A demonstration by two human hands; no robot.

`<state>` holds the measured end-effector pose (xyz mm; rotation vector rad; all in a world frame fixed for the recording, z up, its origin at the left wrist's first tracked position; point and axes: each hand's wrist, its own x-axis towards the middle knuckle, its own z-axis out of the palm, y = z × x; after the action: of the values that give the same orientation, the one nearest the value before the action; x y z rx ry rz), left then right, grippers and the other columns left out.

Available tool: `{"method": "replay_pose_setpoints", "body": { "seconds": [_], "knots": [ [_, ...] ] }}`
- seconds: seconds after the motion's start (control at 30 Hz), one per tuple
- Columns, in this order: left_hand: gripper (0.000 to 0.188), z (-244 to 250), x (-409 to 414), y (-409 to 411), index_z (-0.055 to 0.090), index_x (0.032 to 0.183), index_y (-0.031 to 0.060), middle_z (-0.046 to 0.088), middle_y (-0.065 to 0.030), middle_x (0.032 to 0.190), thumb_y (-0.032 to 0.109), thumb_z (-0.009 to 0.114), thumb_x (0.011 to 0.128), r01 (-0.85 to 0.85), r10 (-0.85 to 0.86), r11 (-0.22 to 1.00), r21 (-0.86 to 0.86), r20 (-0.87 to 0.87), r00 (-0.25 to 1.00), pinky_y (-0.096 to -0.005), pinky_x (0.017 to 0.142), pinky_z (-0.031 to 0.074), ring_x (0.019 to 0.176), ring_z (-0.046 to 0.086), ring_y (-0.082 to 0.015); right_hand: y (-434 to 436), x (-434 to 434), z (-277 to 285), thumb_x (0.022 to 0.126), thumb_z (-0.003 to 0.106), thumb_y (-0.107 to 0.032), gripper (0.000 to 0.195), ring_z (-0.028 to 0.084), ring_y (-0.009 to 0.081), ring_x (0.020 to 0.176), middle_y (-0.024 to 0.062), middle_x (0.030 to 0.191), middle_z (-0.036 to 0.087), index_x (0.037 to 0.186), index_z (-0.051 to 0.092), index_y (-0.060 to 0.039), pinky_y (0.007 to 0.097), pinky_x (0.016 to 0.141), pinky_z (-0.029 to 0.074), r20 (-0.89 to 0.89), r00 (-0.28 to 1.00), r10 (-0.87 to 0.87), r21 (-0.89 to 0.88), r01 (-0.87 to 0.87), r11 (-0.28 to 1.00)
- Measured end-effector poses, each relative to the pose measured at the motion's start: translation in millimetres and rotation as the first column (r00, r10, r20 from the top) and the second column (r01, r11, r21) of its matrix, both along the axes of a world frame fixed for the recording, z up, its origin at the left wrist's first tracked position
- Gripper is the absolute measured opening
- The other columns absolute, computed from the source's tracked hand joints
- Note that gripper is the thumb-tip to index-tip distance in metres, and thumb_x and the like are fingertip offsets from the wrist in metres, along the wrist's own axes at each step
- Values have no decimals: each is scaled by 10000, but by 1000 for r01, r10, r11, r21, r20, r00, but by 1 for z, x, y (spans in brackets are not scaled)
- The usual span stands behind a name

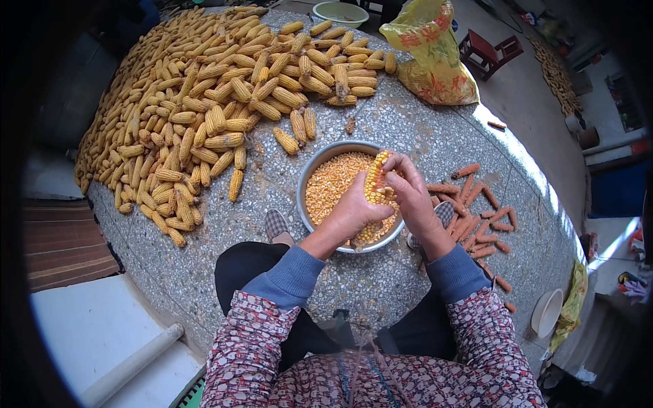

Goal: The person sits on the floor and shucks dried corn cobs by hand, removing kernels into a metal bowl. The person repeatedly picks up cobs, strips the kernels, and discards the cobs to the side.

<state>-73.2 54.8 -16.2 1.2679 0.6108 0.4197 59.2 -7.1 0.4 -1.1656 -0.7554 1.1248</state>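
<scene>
My left hand (359, 201) is closed around a dried corn cob (375, 176), which tilts over a round metal basin (301, 199). Yellow kernels still cover the side of the cob that I can see, with a reddish bared strip along its right side. My right hand (410, 188) has its thumb and fingers on that bared strip near the upper end. Loose corn kernels (331, 183) fill much of the basin below. The cob's lower end shows beneath my left wrist, and my palms hide part of it.
A large heap of unshelled corn cobs (204, 102) spreads at the left and back. Bare reddish cobs (474, 224) lie to the right. A yellow plastic bag (433, 66), a red wooden stool (487, 53), a green basin (341, 14) and a white bowl (547, 312) stand farther out.
</scene>
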Motion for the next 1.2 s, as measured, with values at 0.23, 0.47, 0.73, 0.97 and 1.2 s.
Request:
{"method": "replay_pose_setpoints", "body": {
  "seconds": [0.23, 0.47, 0.73, 0.97, 1.2],
  "knots": [
    [643, 5, 9, -8, 418, 1179, 4, 604, -151, 1006, 202, 747, 664, -45, 106, 975, 217, -277, 955, -320, 806, 494, 949, 615, -220, 3, -10, -17, 779, 705, -144, 335, 461, 141, 948, 51, 1056, 452, 999, 470, -49, 273, 870, 395, 513, 846, -149, 54, 141, 989],
    [697, 5, -2, 1, 374, 1240, 0, 619, -188, 985, 225, 738, 690, 2, 47, 975, 224, -213, 976, -354, 793, 514, 910, 641, -268, 1, 1, -13, 807, 659, -117, 388, 460, 149, 1093, 77, 1209, 445, 1127, 447, -59, 294, 957, 387, 2, 1000, -28, 65, 28, 997],
    [762, 22, 6, -13, 314, 1279, 27, 620, -306, 992, 260, 748, 699, 101, 111, 920, 379, -497, 860, -460, 751, 518, 900, 641, -428, 5, -14, 1, 877, 620, -195, 596, 532, 172, 1073, 109, 1188, 527, 1390, 352, -55, 295, 967, 407, 189, 979, -73, -77, 89, 993],
    [805, 20, 1, -5, 316, 1317, -29, 603, -273, 1073, 223, 754, 690, 110, 70, 921, 373, -437, 897, -417, 800, 517, 970, 633, -385, 2, 2, -14, 893, 542, -201, 574, 510, 151, 1113, 103, 1252, 499, 1407, 346, -40, 270, 961, 406, 234, 971, -48, 15, 46, 999],
    [778, 11, 3, -13, 313, 1302, -38, 626, -288, 931, 204, 743, 700, 145, 186, 787, 600, -453, 872, -454, 710, 525, 850, 643, -417, 3, -2, -3, 925, 576, -270, 478, 516, 96, 895, 44, 1012, 527, 1324, 427, -52, 238, 784, 443, 121, 991, -50, -94, 62, 994]
  ]
}}
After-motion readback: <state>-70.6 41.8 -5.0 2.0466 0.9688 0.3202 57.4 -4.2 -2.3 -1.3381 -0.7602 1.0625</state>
